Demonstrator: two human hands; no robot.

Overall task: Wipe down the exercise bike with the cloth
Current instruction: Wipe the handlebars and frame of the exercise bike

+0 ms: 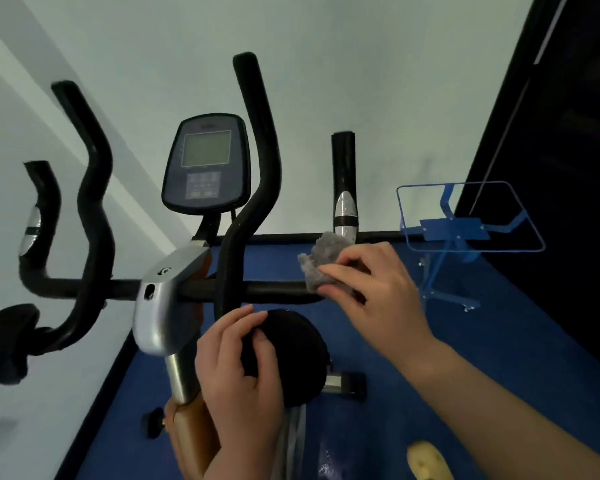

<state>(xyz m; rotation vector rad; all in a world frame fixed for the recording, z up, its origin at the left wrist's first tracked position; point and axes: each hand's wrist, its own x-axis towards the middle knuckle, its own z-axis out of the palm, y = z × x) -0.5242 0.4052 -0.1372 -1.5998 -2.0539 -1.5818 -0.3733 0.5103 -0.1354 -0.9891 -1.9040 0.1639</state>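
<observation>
The exercise bike fills the view: a black horizontal handlebar (pixel 278 289), a silver centre housing (pixel 167 299) and a grey display console (pixel 207 164) above it. My right hand (pixel 371 289) presses a crumpled grey cloth (pixel 321 261) onto the right end of the horizontal handlebar, just below the upright grip with the silver sensor (pixel 344 209). My left hand (pixel 239 372) clasps a round black pad (pixel 288 355) at the lower end of the curved black bar (pixel 253 188).
A blue wire-frame stand (pixel 465 230) sits on the blue floor (pixel 499 358) to the right. A dark panel (pixel 568 133) rises at far right, a pale wall behind. The bike's left curved bars (pixel 90 209) spread out to the left. A yellow object (pixel 426 460) lies at the bottom.
</observation>
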